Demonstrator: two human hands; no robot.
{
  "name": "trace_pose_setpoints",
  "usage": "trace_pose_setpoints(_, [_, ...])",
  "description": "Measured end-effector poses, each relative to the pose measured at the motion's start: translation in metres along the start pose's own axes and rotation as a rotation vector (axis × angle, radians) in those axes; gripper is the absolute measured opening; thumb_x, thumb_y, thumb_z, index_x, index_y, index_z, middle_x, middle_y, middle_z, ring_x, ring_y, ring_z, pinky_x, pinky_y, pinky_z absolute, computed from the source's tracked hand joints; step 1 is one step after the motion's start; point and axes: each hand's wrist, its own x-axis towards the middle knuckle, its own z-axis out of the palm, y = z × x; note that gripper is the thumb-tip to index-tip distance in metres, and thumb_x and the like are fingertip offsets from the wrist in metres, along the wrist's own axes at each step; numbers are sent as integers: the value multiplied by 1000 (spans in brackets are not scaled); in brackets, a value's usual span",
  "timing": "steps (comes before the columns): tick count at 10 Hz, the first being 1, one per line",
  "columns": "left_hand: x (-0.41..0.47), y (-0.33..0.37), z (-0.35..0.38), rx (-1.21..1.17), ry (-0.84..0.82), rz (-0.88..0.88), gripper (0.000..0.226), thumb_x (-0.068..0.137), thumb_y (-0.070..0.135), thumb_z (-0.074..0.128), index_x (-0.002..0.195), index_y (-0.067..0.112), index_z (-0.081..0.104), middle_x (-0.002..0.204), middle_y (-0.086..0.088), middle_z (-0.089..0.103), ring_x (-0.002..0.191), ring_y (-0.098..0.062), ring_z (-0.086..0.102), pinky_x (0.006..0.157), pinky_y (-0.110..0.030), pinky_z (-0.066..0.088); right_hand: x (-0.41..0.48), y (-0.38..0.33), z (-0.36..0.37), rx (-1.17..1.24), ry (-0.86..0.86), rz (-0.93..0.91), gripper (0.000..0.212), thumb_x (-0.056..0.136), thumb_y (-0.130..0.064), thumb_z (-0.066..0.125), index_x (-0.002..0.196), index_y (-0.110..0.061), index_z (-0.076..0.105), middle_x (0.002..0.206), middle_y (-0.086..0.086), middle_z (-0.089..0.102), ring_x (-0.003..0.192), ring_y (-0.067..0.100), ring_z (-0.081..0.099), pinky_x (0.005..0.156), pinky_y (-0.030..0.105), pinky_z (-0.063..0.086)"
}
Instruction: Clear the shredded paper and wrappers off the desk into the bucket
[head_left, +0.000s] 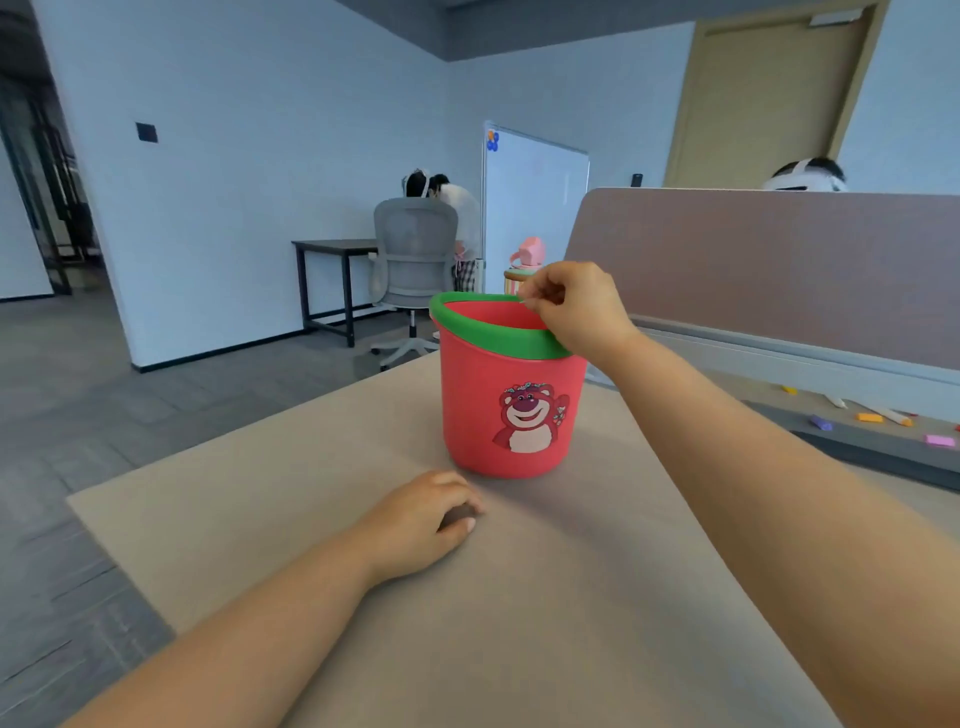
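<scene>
The right hand (576, 306) pinches what looks like a thin pale scrap (523, 300) between thumb and forefinger, the bucket (509, 405) mouth lying directly beneath its fingertips, while the left hand (421, 519) rests loosely curled on the desk (519, 597), nothing visible in it, just short of the bucket's base.

The round red plastic bucket (511, 410) stands upright on the beige table (291, 525), mouth open upward. A broad green band runs round its rim, and a pink bear figure is printed on the near side. The bucket sits just beyond the left hand (423, 519), close to it but not touching. The right hand (576, 306) is at the far right part of the rim, above the opening, and pinches a small pale scrap (523, 300), too small to identify. The inside of the bucket is hidden.
</scene>
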Motion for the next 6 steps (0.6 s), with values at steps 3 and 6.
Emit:
trace_pose_setpoints(3, [1,-3,1,-42,8,-1,23,90,21,52,110,17,61,120,4,57,115,-9,48,103,-21,34,-1,-1,-2,-81,2,71,14,82,-15,62,89,-12,74,95,9,74,93,22,65,90,38,52])
trace_pose_setpoints(6, [5,0,-6,0,-52,-37,21,89,25,52,108,20,62,118,3,57,112,-12,51,102,-31,39,-17,8,-13,28,-61,15,35,92,-12,43,126,-16,52,129,4,59,116,17,54,100,20,36])
